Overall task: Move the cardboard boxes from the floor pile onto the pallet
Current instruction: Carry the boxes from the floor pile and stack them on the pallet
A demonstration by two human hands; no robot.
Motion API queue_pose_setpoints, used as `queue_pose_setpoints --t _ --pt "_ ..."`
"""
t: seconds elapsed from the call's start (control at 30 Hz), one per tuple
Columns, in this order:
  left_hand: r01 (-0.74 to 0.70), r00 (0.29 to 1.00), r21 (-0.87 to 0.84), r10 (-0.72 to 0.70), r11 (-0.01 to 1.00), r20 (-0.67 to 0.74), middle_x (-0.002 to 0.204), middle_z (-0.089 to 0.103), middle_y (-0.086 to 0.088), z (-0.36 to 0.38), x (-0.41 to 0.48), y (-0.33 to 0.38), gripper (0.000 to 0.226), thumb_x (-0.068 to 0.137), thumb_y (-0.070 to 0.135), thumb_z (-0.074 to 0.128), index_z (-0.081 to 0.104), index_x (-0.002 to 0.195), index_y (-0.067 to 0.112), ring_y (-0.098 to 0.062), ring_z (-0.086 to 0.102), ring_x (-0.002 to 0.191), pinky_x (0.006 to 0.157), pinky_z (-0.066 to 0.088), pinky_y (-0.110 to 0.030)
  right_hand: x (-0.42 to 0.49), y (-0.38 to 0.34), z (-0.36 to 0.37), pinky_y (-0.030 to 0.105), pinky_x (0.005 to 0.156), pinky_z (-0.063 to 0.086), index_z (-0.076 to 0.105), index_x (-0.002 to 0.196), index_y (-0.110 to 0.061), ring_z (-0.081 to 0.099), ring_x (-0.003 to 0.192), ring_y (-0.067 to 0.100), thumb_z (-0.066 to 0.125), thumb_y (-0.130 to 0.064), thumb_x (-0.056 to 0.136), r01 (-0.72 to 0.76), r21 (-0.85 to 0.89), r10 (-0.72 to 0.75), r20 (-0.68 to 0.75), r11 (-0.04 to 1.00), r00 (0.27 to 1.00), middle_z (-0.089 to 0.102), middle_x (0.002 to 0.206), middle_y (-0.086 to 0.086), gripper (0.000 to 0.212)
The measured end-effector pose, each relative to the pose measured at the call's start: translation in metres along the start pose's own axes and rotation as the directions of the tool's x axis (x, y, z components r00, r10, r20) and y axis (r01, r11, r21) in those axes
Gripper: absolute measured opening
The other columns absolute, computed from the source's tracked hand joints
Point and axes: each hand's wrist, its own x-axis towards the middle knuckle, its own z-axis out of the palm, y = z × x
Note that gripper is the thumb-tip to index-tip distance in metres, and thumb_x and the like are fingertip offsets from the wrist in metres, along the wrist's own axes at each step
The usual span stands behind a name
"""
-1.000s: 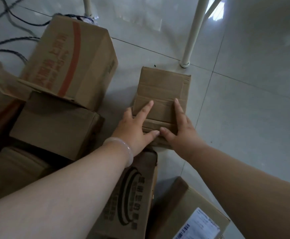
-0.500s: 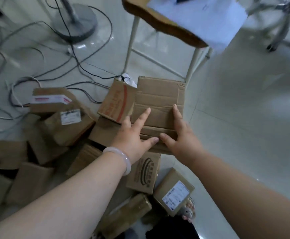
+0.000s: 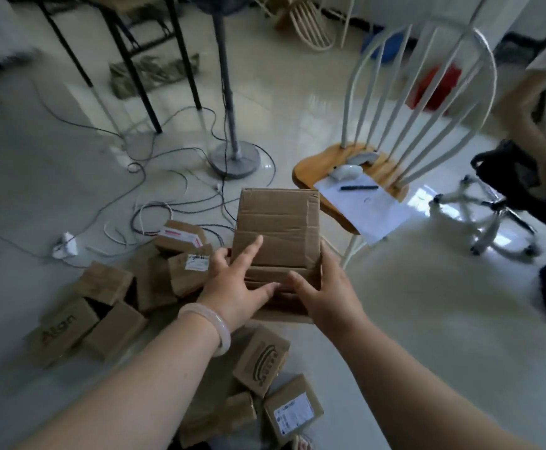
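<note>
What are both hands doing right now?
Left hand: open, straight fingers pressed on the cardboard box, carrying it.
Right hand: open, pressed against the box's right side.

The left arm (image 3: pixel 128 397) enters from seven o'clock, the right arm (image 3: pixel 411 384) from five, both stretched toward twelve. The left hand (image 3: pixel 232 287) spreads straight fingers, thumb toward two; the right hand (image 3: pixel 328 295) lies beside it, thumb toward ten.
</note>
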Motion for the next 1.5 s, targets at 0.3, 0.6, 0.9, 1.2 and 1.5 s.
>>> queue_pose_setpoints --t 0.3,0.6,0.9,1.2,1.5 --pt "0.357 0.896 -0.143 -0.381 0.923 -0.226 0.159 0.003 -0.005 -0.116 -0.123 0.01 0.142 0.032 0.104 0.04 -0.003 0.153 0.042 -0.037 0.02 0.143 0.115 0.028 -0.05 -0.072 -0.135 0.031 0.05 0.114 0.032 0.036 0.142 -0.058 0.036 0.139 0.012 0.042 -0.049 0.093 0.254 0.14 -0.284 0.269 0.957 0.92 0.039 0.152 -0.019 0.05" --pt "0.352 0.731 -0.568 -0.597 0.744 -0.33 0.15 0.028 -0.011 -0.2 -0.274 -0.097 0.139 0.041 0.087 0.066 0.005 0.155 0.035 -0.035 0.038 0.133 0.109 0.038 -0.046 -0.168 -0.236 0.151 0.044 0.12 0.02 0.033 0.134 -0.065 0.019 0.143 0.011 0.042 -0.02 0.096 0.674 0.007 -0.549 0.586 0.739 0.596 0.026 0.147 -0.036 0.06" --pt "-0.115 0.684 -0.868 -0.595 0.482 -0.421 0.131 0.062 0.006 -0.249 -0.479 -0.249 0.099 0.061 0.059 0.073 0.027 0.148 0.049 -0.019 0.061 0.115 0.103 0.047 -0.045 -0.309 -0.294 0.321 0.035 0.101 0.05 0.01 0.15 -0.056 0.044 0.133 0.021 0.073 -0.06 0.076 0.526 0.06 -0.343 0.819 0.848 0.46 0.028 0.158 0.001 0.097" --pt "-0.112 0.565 -0.665 -0.503 0.739 -0.654 0.121 0.041 0.039 -0.267 -0.593 -0.347 0.086 0.095 0.025 0.063 -0.004 0.141 0.054 0.029 0.046 0.099 0.087 0.042 -0.004 -0.42 -0.335 0.43 0.024 0.096 0.044 0.001 0.155 -0.044 0.042 0.124 0.008 0.077 -0.038 0.083 0.657 0.166 -0.364 0.915 0.736 0.176 0.041 0.136 -0.016 0.105" --pt "0.008 0.486 -0.528 -0.465 0.849 -0.74 0.152 0.03 -0.005 -0.276 -0.626 -0.403 0.085 0.09 0.016 0.068 0.014 0.154 0.028 -0.012 0.036 0.139 0.111 0.04 -0.033 -0.457 -0.36 0.503 0.034 0.113 0.038 0.003 0.157 -0.036 0.04 0.137 0.013 0.079 -0.025 0.082 0.805 0.207 -0.283 0.958 0.556 -0.05 0.042 0.148 -0.007 0.108"
